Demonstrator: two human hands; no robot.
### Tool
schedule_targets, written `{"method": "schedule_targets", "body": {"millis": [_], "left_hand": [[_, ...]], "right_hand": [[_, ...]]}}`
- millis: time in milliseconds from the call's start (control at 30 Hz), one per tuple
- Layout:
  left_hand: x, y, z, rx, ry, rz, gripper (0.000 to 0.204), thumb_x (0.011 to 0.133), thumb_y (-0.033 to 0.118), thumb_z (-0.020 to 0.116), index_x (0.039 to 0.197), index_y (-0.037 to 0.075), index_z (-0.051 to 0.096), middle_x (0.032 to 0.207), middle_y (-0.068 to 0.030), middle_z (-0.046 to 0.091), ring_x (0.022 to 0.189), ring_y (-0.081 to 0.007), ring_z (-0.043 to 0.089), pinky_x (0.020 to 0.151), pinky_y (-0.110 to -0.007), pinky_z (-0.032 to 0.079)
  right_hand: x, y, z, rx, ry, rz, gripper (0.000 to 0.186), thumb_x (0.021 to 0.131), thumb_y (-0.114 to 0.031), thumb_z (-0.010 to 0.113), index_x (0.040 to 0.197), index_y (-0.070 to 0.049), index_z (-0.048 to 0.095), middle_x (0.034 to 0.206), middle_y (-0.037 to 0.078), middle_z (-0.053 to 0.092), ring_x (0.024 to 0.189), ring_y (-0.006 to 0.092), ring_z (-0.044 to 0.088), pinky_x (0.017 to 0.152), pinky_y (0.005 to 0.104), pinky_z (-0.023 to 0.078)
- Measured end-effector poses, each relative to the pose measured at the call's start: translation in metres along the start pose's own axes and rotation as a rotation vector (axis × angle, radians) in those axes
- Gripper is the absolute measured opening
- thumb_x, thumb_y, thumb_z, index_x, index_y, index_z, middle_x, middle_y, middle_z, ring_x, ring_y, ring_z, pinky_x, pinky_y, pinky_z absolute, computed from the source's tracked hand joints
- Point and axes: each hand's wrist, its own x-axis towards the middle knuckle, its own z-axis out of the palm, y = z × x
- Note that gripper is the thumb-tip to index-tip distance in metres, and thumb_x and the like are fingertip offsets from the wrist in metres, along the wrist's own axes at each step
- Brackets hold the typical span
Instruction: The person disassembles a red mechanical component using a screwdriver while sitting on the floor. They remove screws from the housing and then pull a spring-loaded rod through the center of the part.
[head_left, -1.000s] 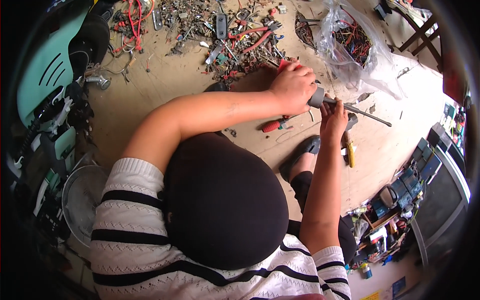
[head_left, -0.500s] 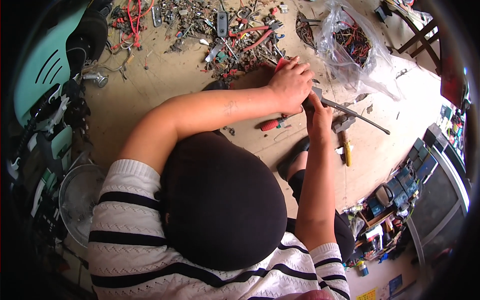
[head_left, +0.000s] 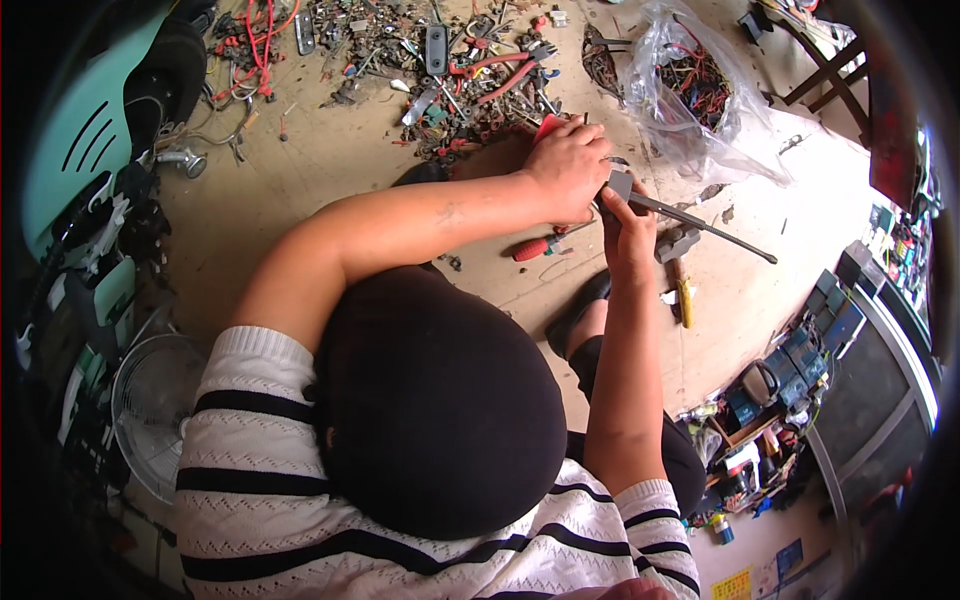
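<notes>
1. The left hand [head_left: 570,170] is back-up, fingers curled, clutching a red piece [head_left: 545,128] that pokes out past its far edge; the rest of that piece is hidden by the palm.
2. The right hand [head_left: 630,238] grasps a dark grey block [head_left: 620,185], its thumb laid along the near side.
3. The block sits just beside the left hand, above the tan floor [head_left: 750,330]; whether that hand touches it cannot be told. A long dark rod [head_left: 705,228] runs from the block's right side, slanting toward the lower right.
4. Near the right wrist, on the floor, lies a hammer [head_left: 684,295] with a grey head and a yellow handle.
5. Below the left wrist lies a red-handled tool [head_left: 531,249], its thin shaft pointing toward the hands.
6. Beyond the left hand spreads a pile of small scrap [head_left: 470,125]. Pliers [head_left: 532,60] with red handles and a dark oblong plate [head_left: 436,50] lie among the pieces.
7. To the right of the pile, a clear plastic bag [head_left: 745,150] holds tangled wires [head_left: 690,92], many of them red.
8. More red wires [head_left: 258,55] lie at the upper left, near a teal panel [head_left: 60,190] with three curved slots.
9. At the lower left stands a round fan [head_left: 150,410].
</notes>
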Motion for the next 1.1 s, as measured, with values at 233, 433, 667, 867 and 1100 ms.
{"method": "schedule_targets", "body": {"millis": [233,433,667,867,1100], "left_hand": [[-0.002,0.002,-0.001,-0.024,-0.021,0.013,0.041,0.063,0.032,0.080,0.095,0.008,0.074,0.122,-0.0145,0.060,0.131,-0.0346,0.046,0.114,-0.047,0.033],[-0.003,0.003,-0.003,0.020,-0.056,-0.005,0.043,0.066,0.036,0.081,0.098,0.008,0.074,0.123,-0.0133,0.058,0.132,-0.0333,0.045,0.114,-0.046,0.033],[-0.002,0.006,-0.004,0.058,-0.086,0.000,0.045,0.065,0.037,0.082,0.099,0.008,0.073,0.122,-0.0116,0.059,0.130,-0.0306,0.046,0.113,-0.044,0.034],[-0.002,0.008,-0.004,0.125,-0.085,0.022,0.052,0.064,0.038,0.082,0.105,0.006,0.072,0.122,-0.0110,0.059,0.131,-0.0286,0.045,0.113,-0.044,0.033],[-0.006,0.006,-0.001,0.123,-0.053,0.035,0.048,0.068,0.039,0.080,0.105,0.008,0.073,0.124,-0.0102,0.060,0.131,-0.0289,0.046,0.114,-0.045,0.032]], "right_hand": [[-0.018,-0.014,-0.003,-0.088,0.138,0.037,0.060,0.091,-0.005,0.070,0.144,0.000,0.043,0.135,0.012,0.055,0.118,0.0224,0.060,0.100,0.0330,0.051],[-0.025,-0.022,-0.014,0.024,0.309,-0.010,0.037,0.101,-0.017,0.060,0.135,-0.003,0.055,0.125,0.010,0.062,0.114,0.0221,0.062,0.095,0.0315,0.053],[-0.023,-0.009,-0.009,0.042,0.423,-0.142,0.028,0.101,-0.016,0.060,0.121,0.004,0.058,0.111,0.014,0.066,0.097,0.0236,0.068,0.086,0.0355,0.060],[-0.026,-0.011,-0.007,0.049,0.448,-0.183,0.025,0.100,-0.014,0.061,0.116,0.005,0.060,0.106,0.013,0.068,0.093,0.0229,0.069,0.083,0.0341,0.061],[-0.047,-0.056,-0.039,-0.126,0.447,-0.096,0.031,0.100,-0.024,0.063,0.118,0.001,0.061,0.105,0.011,0.068,0.094,0.0216,0.069,0.084,0.0310,0.058]]}}
